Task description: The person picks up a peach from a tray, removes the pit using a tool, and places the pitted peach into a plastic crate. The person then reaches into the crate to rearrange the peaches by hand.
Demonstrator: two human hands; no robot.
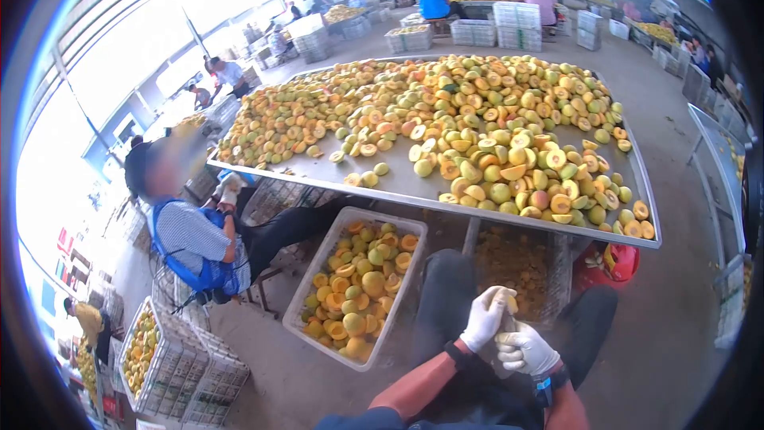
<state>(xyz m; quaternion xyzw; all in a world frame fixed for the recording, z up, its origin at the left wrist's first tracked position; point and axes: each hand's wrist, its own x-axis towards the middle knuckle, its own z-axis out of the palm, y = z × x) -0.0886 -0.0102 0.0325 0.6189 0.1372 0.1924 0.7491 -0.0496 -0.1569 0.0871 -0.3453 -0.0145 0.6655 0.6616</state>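
My left hand (487, 318), in a white glove, is closed around a small piece of yellow fruit (512, 303), above my knees. Just to its right and lower, my right hand (528, 349), also gloved, is closed on something grey and narrow that points up towards the fruit; its shape is hard to make out. Beneath the table edge, beyond my hands, a crate (563, 283) holds many brown pits or scraps. Halved yellow-green fruit (509, 167) lies heaped on the large metal-rimmed table (398, 198) in front of me.
A white crate (299, 302) of halved fruit stands left of my legs. A person with a blue bag (208, 259) sits at the table's left. Stacked crates (179, 374) stand lower left. A red bucket (619, 264) is under the table's right. Other people work farther back.
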